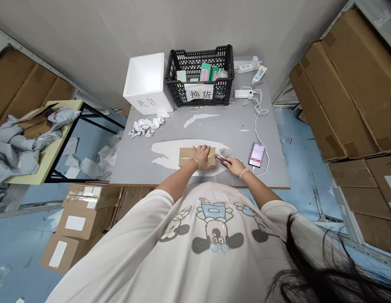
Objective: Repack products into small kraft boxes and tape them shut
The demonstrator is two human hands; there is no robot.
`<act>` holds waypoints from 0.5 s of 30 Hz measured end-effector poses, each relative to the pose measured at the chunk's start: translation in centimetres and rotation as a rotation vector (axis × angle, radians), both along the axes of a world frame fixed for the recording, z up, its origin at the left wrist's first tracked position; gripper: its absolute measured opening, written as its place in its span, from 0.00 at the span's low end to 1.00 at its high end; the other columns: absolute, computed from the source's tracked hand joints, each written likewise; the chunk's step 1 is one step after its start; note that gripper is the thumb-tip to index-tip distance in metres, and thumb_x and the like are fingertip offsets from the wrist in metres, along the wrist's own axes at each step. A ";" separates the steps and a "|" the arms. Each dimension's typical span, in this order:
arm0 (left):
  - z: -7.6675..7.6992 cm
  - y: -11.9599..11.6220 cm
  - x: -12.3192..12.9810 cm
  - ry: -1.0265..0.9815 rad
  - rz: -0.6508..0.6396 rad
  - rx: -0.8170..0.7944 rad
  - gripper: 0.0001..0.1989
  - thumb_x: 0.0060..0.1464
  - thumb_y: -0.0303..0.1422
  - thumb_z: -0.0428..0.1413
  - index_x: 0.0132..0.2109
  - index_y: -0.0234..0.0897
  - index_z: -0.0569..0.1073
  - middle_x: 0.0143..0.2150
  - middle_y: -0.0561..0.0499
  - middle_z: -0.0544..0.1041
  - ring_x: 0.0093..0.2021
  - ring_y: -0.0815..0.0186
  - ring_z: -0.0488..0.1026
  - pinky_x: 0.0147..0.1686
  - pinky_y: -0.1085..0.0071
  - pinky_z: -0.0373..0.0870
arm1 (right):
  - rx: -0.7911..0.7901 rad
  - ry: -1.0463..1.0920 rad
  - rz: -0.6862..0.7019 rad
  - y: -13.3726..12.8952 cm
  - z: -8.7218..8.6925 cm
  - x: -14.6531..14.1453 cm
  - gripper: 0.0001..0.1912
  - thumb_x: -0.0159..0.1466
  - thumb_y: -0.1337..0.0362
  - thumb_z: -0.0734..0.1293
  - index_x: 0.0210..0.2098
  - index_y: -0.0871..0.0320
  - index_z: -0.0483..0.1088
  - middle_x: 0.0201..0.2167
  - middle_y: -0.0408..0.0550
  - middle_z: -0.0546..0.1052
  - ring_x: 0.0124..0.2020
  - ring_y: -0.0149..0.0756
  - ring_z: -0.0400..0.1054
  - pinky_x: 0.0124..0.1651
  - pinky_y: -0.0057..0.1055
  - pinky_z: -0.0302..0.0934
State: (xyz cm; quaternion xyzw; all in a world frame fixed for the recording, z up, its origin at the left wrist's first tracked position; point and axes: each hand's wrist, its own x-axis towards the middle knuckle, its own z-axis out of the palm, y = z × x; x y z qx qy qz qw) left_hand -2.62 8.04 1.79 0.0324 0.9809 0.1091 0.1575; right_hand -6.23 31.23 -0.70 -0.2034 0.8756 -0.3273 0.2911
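Note:
A flat brown cardboard box (189,157) lies on the grey table (170,164), with a strip of tape across it. My left hand (201,155) presses down on top of the box, its fingers spread and holding nothing. My right hand (235,166) grips a red-and-black utility knife (222,160). The knife points left, and its metal tip reaches the right end of the box. A smartphone (257,155) on a white cable lies just right of my right hand, with its screen blurred.
A black plastic crate (198,75) holding several green boxes stands at the table's far edge beside a white foam box (146,84). Crumpled white paper (145,127) lies nearby. A power strip (246,66) and cables sit far right. Stacked cardboard boxes (356,84) line the right.

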 end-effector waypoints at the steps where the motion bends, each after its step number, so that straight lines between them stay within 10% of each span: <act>1: 0.0 0.0 0.0 0.001 -0.003 -0.001 0.56 0.34 0.53 0.65 0.68 0.44 0.52 0.65 0.39 0.59 0.64 0.42 0.54 0.64 0.35 0.38 | -0.014 -0.029 -0.057 0.0 -0.3 0.4 0.14 0.68 0.58 0.59 0.43 0.55 0.73 0.20 0.41 0.72 0.20 0.31 0.64 0.26 0.25 0.54; 15: 0.5 -0.2 -0.6 -0.042 0.105 -0.109 0.60 0.39 0.63 0.58 0.70 0.37 0.46 0.67 0.33 0.55 0.64 0.40 0.54 0.61 0.42 0.52 | -0.014 -0.053 -0.145 0.5 0.4 1.1 0.15 0.68 0.57 0.59 0.45 0.56 0.73 0.21 0.42 0.73 0.20 0.32 0.66 0.27 0.26 0.57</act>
